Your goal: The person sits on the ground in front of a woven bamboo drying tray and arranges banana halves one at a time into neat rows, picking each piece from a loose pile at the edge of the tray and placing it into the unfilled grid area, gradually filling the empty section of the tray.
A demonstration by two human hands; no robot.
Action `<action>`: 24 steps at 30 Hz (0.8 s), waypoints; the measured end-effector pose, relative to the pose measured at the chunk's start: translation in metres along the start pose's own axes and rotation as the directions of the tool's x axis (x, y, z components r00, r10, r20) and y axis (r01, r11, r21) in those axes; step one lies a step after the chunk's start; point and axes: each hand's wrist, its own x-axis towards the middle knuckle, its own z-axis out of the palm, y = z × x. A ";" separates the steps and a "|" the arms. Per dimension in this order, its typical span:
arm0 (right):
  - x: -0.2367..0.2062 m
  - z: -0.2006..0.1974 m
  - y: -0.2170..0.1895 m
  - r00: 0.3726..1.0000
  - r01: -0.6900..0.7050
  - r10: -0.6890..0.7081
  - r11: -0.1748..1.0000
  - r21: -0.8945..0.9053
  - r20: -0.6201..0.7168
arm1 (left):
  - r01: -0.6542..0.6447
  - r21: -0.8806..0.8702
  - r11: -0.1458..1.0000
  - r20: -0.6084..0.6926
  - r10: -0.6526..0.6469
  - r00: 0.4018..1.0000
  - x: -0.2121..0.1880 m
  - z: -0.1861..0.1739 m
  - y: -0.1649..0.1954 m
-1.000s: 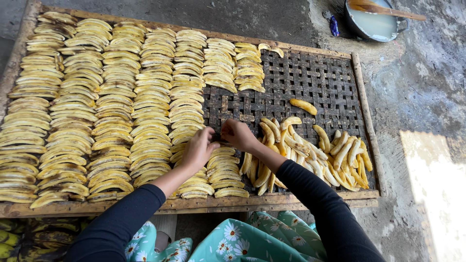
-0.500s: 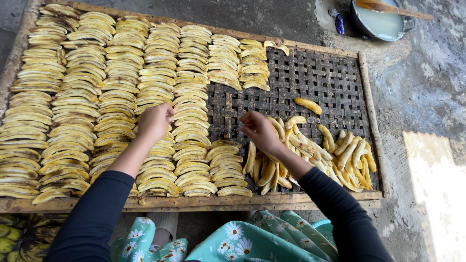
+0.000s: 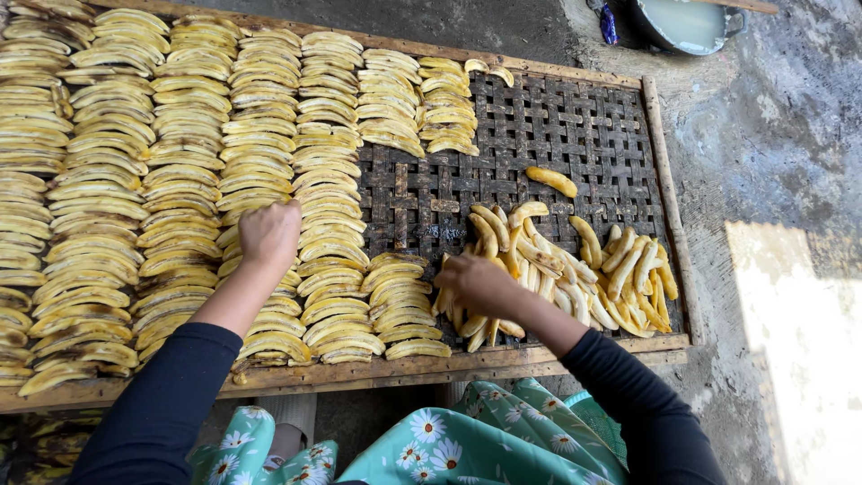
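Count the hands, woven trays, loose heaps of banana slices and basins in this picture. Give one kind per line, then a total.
Hands: 2, the left hand and the right hand
Woven tray: 1
Loose heap of banana slices: 1
Basin: 1
Total: 5

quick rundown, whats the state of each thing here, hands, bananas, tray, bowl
left hand: palm down, flat on the laid rows
right hand: on the loose heap, grip not visible
banana rows: peeled slices, overlapping in neat columns
loose heap: unsorted, piled at the right end
single banana: lying alone on bare weave
woven tray: mostly covered, upper right bare
bowl: holds pale liquid, cut off by the frame
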 end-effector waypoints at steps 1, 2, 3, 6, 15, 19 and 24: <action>0.000 0.008 -0.010 0.998 0.029 -0.020 0.992 -0.121 0.067 | -0.010 0.016 1.000 0.005 0.010 1.000 -0.001 0.003 0.001; 0.000 0.014 -0.015 0.990 0.064 -0.032 0.969 -0.240 0.135 | -0.021 0.032 0.999 0.009 0.020 1.000 -0.001 0.005 0.002; 0.001 0.019 -0.017 0.987 0.094 -0.051 0.949 -0.300 0.150 | -0.032 0.045 0.998 0.012 0.031 0.999 0.000 0.007 0.003; 0.006 0.030 -0.015 0.985 0.152 -0.098 0.880 -0.450 0.141 | 0.009 0.050 0.999 -0.001 -0.009 1.000 0.003 0.007 0.002; 0.026 -0.001 0.001 0.989 0.006 -0.038 0.977 -0.215 -0.145 | -0.005 -0.577 0.817 0.078 0.061 0.995 -0.009 -0.045 0.051; 0.042 -0.031 -0.013 0.921 -0.274 0.338 0.915 0.296 -0.193 | 0.574 -0.799 0.181 0.602 0.264 0.754 -0.018 -0.064 0.105; 0.075 -0.045 -0.027 0.908 -0.182 0.374 0.758 0.626 -0.190 | 0.552 -0.774 -0.310 0.521 0.183 0.834 -0.009 -0.051 0.134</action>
